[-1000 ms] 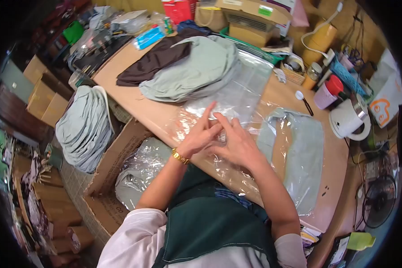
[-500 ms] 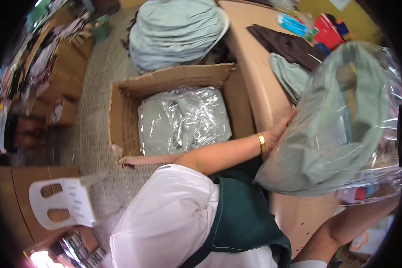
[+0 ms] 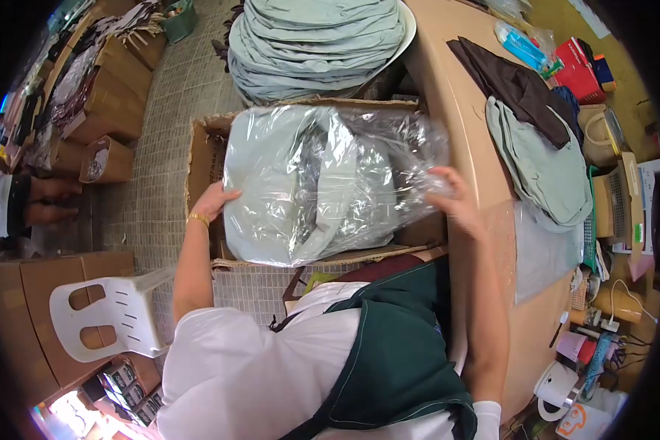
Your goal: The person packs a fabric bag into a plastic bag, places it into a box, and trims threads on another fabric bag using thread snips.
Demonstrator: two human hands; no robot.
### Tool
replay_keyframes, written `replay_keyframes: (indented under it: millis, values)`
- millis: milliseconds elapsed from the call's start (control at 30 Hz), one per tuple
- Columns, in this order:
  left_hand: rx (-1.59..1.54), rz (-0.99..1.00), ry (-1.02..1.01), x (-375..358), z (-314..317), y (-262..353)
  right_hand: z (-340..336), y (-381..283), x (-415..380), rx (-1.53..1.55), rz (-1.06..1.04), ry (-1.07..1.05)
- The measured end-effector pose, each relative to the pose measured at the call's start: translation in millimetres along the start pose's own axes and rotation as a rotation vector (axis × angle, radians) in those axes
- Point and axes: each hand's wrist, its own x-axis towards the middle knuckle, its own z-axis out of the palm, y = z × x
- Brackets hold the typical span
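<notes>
A sage-green fabric piece with a wide strap-like band (image 3: 337, 183) lies in a clear plastic bag (image 3: 422, 147) across the mouth of an open cardboard box (image 3: 199, 165). My left hand (image 3: 213, 202), with a gold band at the wrist, grips the bag's left edge, thumb on top and fingers hidden beneath. At the other end, my right hand (image 3: 456, 202) is slightly blurred, its fingers closed on the loose plastic. The package covers most of the box's inside.
Stacked sage-green fabric (image 3: 315, 51) stands behind the box. On the tan table (image 3: 502, 323) at right lie dark brown cloth (image 3: 517, 88), green cloth (image 3: 539, 161) and a clear plastic sheet (image 3: 543, 253). A white chair (image 3: 114, 315) is at left; a person's legs (image 3: 51, 202) show beyond.
The bagged green piece has moved left from above the table to over the box. Both my hands have come along with it, and the left now holds its far-left edge.
</notes>
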Motion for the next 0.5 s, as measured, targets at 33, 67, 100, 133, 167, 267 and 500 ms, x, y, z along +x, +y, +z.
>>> replay_keyframes:
  millis: [33,67,100,133,167,267,500]
  values:
    - [0.007,-0.001,-0.005,9.7,-6.6,-14.3,5.7,39.2,16.4,-0.129,-0.052,-0.013]
    - [0.039,-0.084,0.051,20.5,-11.7,-29.7,9.6,75.2,25.4,-0.197,-0.01,0.002]
    - [0.07,-0.167,0.107,32.7,-17.9,-44.4,11.4,96.1,28.7,-0.264,0.033,0.016]
    - [0.076,-0.168,0.103,46.7,-25.1,-58.6,12.9,97.2,26.3,-0.261,0.036,0.022]
    - [0.222,-0.206,0.161,61.8,-30.9,-73.1,15.7,93.5,22.2,-0.356,0.036,0.006]
    - [0.656,-0.191,0.365,106.2,-50.4,-131.7,21.0,52.2,0.9,-0.448,0.053,-0.015]
    - [1.245,0.425,0.591,82.3,89.5,-76.4,23.7,3.4,-41.2,-0.327,0.042,-0.05]
